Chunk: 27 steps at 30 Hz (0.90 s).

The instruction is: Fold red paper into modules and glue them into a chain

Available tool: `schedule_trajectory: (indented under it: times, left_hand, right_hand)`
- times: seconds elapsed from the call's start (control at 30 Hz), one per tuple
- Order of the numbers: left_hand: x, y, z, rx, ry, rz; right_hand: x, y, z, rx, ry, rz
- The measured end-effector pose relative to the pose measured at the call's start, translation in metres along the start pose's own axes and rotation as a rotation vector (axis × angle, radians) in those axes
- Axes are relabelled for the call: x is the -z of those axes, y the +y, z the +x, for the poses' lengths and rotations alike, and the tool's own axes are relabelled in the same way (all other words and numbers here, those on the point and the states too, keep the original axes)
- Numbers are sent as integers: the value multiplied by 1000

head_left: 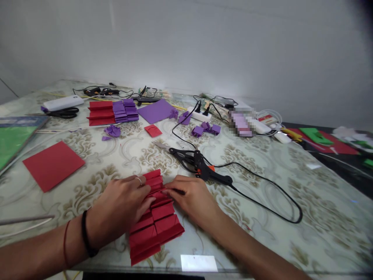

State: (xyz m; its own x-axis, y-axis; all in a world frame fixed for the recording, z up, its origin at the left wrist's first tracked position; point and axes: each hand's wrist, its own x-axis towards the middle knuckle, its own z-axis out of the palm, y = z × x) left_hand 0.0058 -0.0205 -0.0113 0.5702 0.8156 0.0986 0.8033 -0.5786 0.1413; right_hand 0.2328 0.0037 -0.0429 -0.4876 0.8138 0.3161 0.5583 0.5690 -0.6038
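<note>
A folded red paper piece (pixel 157 229), pleated into several rows, lies on the table in front of me. My left hand (pixel 124 206) rests across its left side, fingers curled over and gripping the pleats. From the right, my right hand (pixel 192 194) pinches the edge of one fold between thumb and forefinger. The fold's far rows show above both hands; part of the middle is hidden under the left fingers. Just beyond my right hand lie a black glue gun (pixel 210 171) with its cord and a pair of scissors (pixel 182 157), blades pointing left.
A flat red paper square (pixel 54 165) lies to the left. Farther back are pleated red paper (pixel 100 112), purple pleated paper (pixel 125 111), a purple sheet (pixel 155 111), black-handled scissors (pixel 64 112) and a power strip (pixel 199 114). The cord (pixel 298 212) loops across the right side.
</note>
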Motion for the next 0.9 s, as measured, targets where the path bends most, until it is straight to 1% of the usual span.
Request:
schedule_trajectory:
  times: [0.07, 0.2, 0.37, 0.57, 0.63, 0.7, 0.73, 0.77, 0.8, 0.87, 0.9]
  left_hand:
    - [1, 0, 0, -1, 0, 10]
    - [1, -1, -1, -9, 42, 3]
    - [0, -3, 0, -69, 69, -18]
    - [2, 0, 4, -33, -3, -4]
    - [2, -1, 4, -45, -8, 9]
    - [2, -4, 4, -73, 60, 10]
    - [4, -6, 5, -78, 118, 0]
    - [5, -9, 6, -80, 207, -21]
    - [7, -12, 8, -43, 275, -52]
    - [11, -19, 12, 34, 327, -166]
    - [12, -23, 14, 77, 314, -216]
  right_hand:
    - [0, -1, 0, 1, -6, 1]
    - [3, -2, 1, -36, -44, 1]
    - [7, -5, 3, -61, -82, 46]
    - [7, -8, 8, -85, -145, 69]
    - [7, -8, 8, -100, -156, 72]
    - [7, -8, 8, -133, -145, 83]
    - [7, -9, 8, -158, -134, 98]
    - [8, -9, 8, -185, -123, 118]
    - [8, -10, 7, -209, -116, 141]
    - [9, -11, 7, -217, -113, 179]
    - [9, -11, 6, -201, -116, 188]
